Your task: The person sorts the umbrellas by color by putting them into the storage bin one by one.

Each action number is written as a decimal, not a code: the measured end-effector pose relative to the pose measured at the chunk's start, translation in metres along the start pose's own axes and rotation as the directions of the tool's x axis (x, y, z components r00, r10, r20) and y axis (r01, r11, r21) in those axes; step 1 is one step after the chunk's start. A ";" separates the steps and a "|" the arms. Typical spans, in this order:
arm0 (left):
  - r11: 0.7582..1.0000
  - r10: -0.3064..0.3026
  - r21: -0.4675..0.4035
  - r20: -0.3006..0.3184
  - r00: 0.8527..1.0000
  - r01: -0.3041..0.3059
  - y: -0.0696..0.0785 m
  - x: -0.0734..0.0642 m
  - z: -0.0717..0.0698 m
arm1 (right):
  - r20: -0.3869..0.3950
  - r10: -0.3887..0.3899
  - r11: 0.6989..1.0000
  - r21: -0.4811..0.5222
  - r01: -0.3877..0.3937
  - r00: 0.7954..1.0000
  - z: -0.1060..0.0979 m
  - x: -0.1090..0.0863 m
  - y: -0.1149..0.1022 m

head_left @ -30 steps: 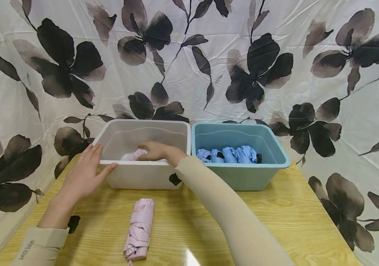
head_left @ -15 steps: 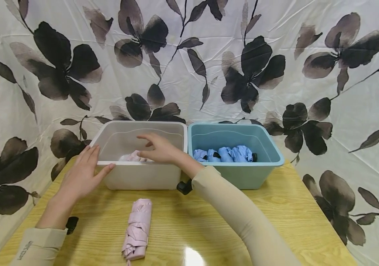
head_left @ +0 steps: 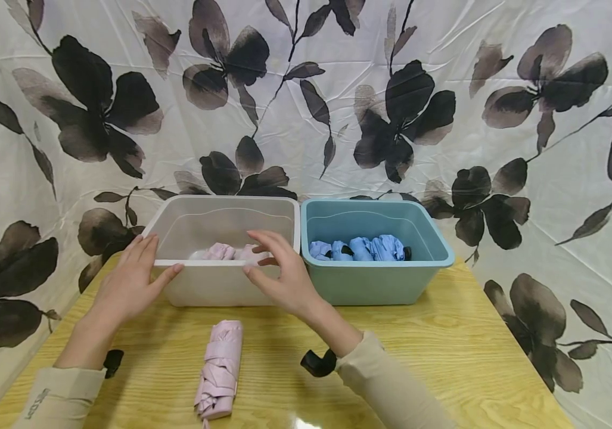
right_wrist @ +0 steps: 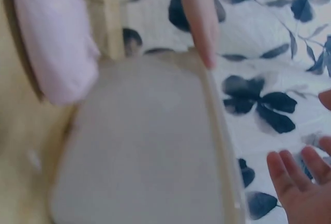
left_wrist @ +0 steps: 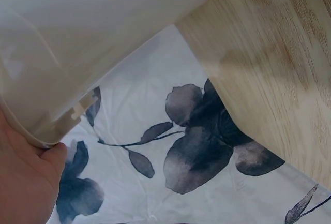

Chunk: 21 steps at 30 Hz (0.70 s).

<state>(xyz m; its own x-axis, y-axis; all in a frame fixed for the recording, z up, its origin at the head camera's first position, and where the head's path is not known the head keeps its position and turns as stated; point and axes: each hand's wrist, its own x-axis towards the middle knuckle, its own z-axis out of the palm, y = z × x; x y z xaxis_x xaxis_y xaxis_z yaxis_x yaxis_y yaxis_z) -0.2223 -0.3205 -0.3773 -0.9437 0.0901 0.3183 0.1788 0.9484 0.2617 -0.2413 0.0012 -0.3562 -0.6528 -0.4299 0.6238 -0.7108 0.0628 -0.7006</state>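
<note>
My left hand [head_left: 129, 283] rests on the front-left corner of a white bin [head_left: 225, 286], its fingers straight over the side rim and thumb on the front rim. In the left wrist view, the left hand [left_wrist: 26, 175] touches the bin's rim. My right hand [head_left: 286, 277] hangs over the bin's front right, fingers spread and loosely bent, holding nothing. Two pink bundles [head_left: 220, 251] lie inside the white bin, partly hidden by its front wall and the right hand. A folded pink umbrella [head_left: 220, 369] lies on the table in front of the bin.
A blue-green bin [head_left: 375, 286] stands close against the white bin's right side. Several blue folded umbrellas [head_left: 362, 248] lie in it side by side. Both bins stand on a wooden table [head_left: 418, 357] before a flower-patterned cloth [head_left: 306, 119].
My right hand has let go of a pink bundle inside the white bin, risen out and drawn back to the right towards me. The left hand keeps its place on the rim.
</note>
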 end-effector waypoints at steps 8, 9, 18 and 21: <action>1.000 0.004 -0.006 -0.008 1.000 -0.004 -0.001 0.000 0.000 | -0.041 0.123 0.992 0.019 -0.122 0.992 0.031 -0.053 -0.002; 1.000 0.005 -0.004 -0.011 1.000 -0.005 -0.001 0.000 0.000 | -0.030 0.147 0.989 0.019 -0.146 0.989 0.035 -0.058 -0.002; 1.000 0.009 0.006 -0.007 1.000 -0.009 -0.002 0.001 0.003 | 0.091 0.342 0.924 -0.213 -0.317 0.935 0.071 -0.090 0.009; 1.000 0.006 0.006 -0.006 1.000 -0.006 -0.002 0.001 0.002 | 0.124 0.404 0.880 -0.323 -0.348 0.906 0.081 -0.094 0.011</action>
<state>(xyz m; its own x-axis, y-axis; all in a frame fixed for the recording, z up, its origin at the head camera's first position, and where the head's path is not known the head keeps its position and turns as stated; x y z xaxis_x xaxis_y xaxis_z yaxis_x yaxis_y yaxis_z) -0.2240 -0.3216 -0.3796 -0.9411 0.0938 0.3250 0.1826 0.9496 0.2548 -0.1663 -0.0307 -0.4512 -0.8460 -0.4764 0.2394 -0.4834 0.4957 -0.7215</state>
